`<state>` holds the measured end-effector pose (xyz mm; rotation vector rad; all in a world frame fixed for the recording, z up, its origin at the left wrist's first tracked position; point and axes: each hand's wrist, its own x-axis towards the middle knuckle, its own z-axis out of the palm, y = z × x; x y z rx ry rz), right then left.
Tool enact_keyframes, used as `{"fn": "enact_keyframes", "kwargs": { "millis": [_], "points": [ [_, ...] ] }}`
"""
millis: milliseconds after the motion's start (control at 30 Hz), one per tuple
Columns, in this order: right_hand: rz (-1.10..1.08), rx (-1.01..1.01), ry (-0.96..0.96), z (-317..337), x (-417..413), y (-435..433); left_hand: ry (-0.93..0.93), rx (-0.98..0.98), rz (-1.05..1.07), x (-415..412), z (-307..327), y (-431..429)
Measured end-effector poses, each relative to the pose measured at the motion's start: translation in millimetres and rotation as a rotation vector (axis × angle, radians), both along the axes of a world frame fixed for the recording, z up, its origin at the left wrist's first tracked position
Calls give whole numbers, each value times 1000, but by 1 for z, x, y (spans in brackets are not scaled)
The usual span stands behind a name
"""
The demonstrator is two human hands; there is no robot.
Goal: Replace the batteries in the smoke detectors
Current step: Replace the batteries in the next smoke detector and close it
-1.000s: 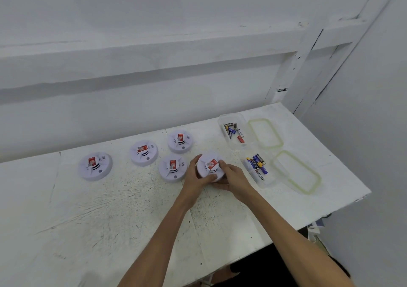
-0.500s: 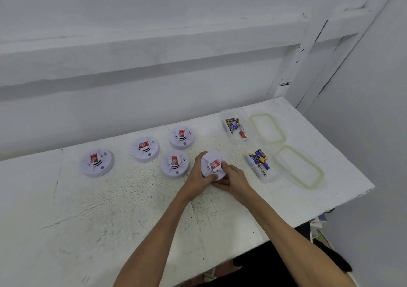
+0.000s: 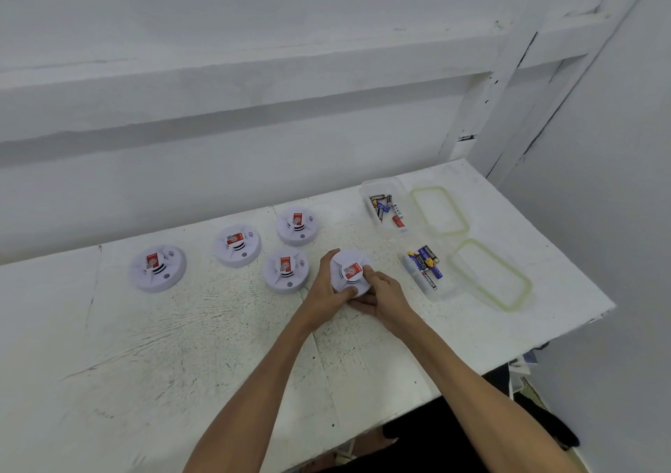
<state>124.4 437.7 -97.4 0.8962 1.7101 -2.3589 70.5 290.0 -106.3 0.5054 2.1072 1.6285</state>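
Note:
Both hands grip one round white smoke detector [image 3: 348, 271] with a red label, tilted toward me just above the white table [image 3: 181, 356]. My left hand [image 3: 325, 293] wraps its left and near side, thumb on the lower face. My right hand [image 3: 381, 293] holds its right and near side, a finger on the red label. Several more white detectors lie flat to the left: one [image 3: 286, 270] right beside the held one, another [image 3: 298, 225] behind it, one [image 3: 237, 245] further left and one [image 3: 157, 268] at the far left.
Two clear plastic tubs hold batteries: a far one [image 3: 386, 209] and a near one [image 3: 425, 269], both right of my hands. Their green-rimmed lids [image 3: 439, 211] [image 3: 490, 273] lie beside them. The table's right edge and front edge drop off; a white wall runs behind.
Both hands have kept hold of the same detector. It has turned a little in my grip and tilted more toward me, and my view has drifted slightly.

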Motion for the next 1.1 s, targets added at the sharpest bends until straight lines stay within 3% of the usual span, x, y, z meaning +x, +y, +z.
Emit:
{"fn": "enact_keyframes", "kwargs": {
  "millis": [433, 767, 1100],
  "points": [
    [-10, 42, -20, -1, 0, -2, -3, 1, -2, 1, 0, 2],
    [-31, 2, -13, 7, 6, 2, -213, 79, -58, -11, 7, -13],
    [-33, 27, 3, -3, 5, 0, -73, 55, -70, -9, 4, -3]
  ]
}}
